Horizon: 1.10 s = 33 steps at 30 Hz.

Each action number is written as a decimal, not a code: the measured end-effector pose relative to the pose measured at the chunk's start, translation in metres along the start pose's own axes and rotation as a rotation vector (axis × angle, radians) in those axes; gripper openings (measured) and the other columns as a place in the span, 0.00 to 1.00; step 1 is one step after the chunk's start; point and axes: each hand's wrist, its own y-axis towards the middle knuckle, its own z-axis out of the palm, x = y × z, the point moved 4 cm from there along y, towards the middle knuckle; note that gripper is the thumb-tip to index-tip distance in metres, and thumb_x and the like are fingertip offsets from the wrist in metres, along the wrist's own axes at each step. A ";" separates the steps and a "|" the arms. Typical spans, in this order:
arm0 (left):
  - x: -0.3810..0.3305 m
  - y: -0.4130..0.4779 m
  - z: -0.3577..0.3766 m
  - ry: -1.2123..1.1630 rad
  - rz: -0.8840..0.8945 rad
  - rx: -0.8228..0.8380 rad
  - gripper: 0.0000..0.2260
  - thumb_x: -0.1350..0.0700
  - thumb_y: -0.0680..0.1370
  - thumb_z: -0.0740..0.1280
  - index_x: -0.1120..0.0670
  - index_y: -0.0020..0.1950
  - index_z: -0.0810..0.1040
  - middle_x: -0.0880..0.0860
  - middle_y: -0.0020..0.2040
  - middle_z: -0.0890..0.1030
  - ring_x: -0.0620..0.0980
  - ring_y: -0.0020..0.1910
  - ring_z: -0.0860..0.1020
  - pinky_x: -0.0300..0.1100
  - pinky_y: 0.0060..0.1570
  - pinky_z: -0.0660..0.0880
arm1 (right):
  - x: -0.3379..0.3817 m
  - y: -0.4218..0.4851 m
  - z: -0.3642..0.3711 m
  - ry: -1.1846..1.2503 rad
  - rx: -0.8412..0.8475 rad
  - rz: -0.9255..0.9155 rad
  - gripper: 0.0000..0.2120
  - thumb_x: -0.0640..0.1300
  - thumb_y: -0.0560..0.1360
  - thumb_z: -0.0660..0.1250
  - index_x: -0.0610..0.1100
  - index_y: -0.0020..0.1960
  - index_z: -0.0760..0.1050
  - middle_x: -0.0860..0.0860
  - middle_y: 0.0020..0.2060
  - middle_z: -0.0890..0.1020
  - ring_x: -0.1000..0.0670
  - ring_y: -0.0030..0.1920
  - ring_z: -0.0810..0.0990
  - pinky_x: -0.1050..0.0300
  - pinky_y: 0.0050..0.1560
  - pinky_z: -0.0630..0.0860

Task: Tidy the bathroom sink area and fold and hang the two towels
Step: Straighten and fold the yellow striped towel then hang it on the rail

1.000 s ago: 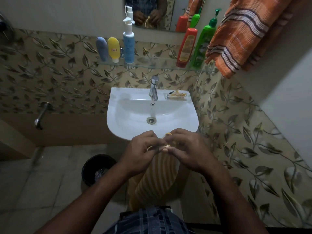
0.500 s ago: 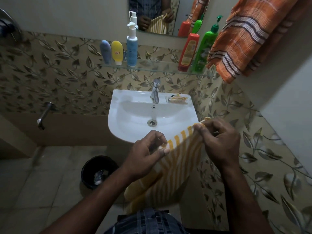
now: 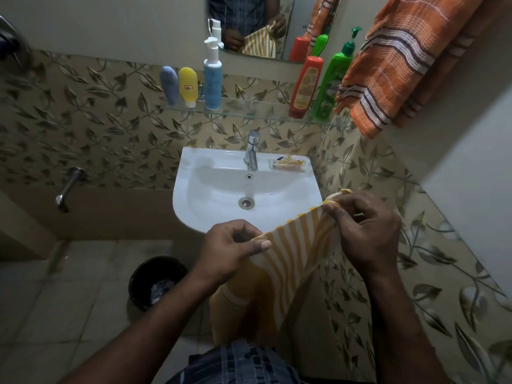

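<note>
**Yellow-and-white striped towel (image 3: 293, 245) held by its top edge**

Head view. Left hand (image 3: 230, 250) pinches the near corner, thumb flat on top and fingers curled under. Right hand (image 3: 365, 225) nips the far corner between thumb and fingertips. It sits higher and further out, just in front of the right rim of the white ceramic sink (image 3: 210, 195).

- The edge between the hands is taut but slanted.
- The rest hangs in front of the person's legs, its stripes twisting lower down.

To my eye, the fold will go best if:
- both corners are levelled first;
- the cloth gets a shake so the twist drops out;
- corner then meets corner squarely;
- the hem stays off the floor and clear of the basin.

Orange woven towel with dark stripes (image 3: 388, 65) already hangs at upper right, beside the glass shelf (image 3: 249, 112). Its rail is out of frame.
</note>
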 end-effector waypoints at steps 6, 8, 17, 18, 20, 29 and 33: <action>0.008 0.002 -0.001 -0.199 -0.092 0.175 0.10 0.48 0.70 0.80 0.52 0.43 0.86 0.56 0.46 0.88 0.52 0.46 0.86 0.49 0.48 0.82 | 0.000 0.007 -0.002 0.036 -0.068 -0.010 0.04 0.49 0.75 0.77 0.49 0.47 0.86 0.56 0.46 0.86 0.54 0.49 0.85 0.50 0.46 0.83; 0.006 0.000 0.003 -0.152 -0.042 0.222 0.11 0.49 0.73 0.80 0.54 0.46 0.85 0.56 0.45 0.87 0.54 0.46 0.86 0.50 0.48 0.83 | 0.001 0.008 -0.001 0.036 -0.075 -0.016 0.05 0.49 0.75 0.77 0.48 0.47 0.86 0.56 0.46 0.86 0.54 0.48 0.85 0.50 0.43 0.83; -0.013 -0.003 0.009 0.447 0.243 0.196 0.06 0.52 0.75 0.78 0.43 0.47 0.83 0.44 0.44 0.85 0.46 0.43 0.84 0.48 0.45 0.84 | 0.004 0.010 0.004 0.030 -0.072 -0.019 0.03 0.44 0.74 0.79 0.46 0.46 0.87 0.54 0.45 0.87 0.55 0.47 0.85 0.53 0.45 0.82; -0.016 -0.004 0.009 0.494 0.276 0.163 0.07 0.55 0.75 0.79 0.45 0.48 0.84 0.44 0.44 0.85 0.45 0.43 0.83 0.48 0.45 0.83 | 0.005 0.010 0.004 0.030 -0.073 -0.021 0.03 0.45 0.74 0.79 0.46 0.46 0.87 0.54 0.44 0.87 0.55 0.47 0.84 0.54 0.45 0.81; -0.021 -0.004 0.009 0.552 0.329 0.112 0.07 0.58 0.76 0.79 0.48 0.52 0.86 0.43 0.46 0.86 0.43 0.44 0.83 0.44 0.45 0.82 | 0.006 0.010 0.004 0.030 -0.080 -0.024 0.03 0.46 0.74 0.78 0.47 0.46 0.87 0.55 0.44 0.86 0.57 0.47 0.84 0.59 0.44 0.80; -0.023 -0.002 0.007 0.513 0.252 0.009 0.05 0.56 0.76 0.80 0.54 0.51 0.91 0.48 0.45 0.89 0.45 0.44 0.86 0.49 0.47 0.84 | 0.007 0.013 0.000 0.032 -0.085 -0.008 0.04 0.46 0.74 0.78 0.46 0.47 0.87 0.55 0.45 0.87 0.57 0.47 0.84 0.64 0.45 0.78; -0.018 -0.001 -0.005 0.385 0.138 -0.148 0.04 0.58 0.72 0.82 0.51 0.44 0.91 0.45 0.40 0.88 0.40 0.40 0.86 0.49 0.45 0.86 | 0.009 0.012 0.002 0.026 -0.075 -0.019 0.05 0.47 0.74 0.78 0.46 0.47 0.87 0.55 0.45 0.86 0.56 0.46 0.84 0.63 0.45 0.78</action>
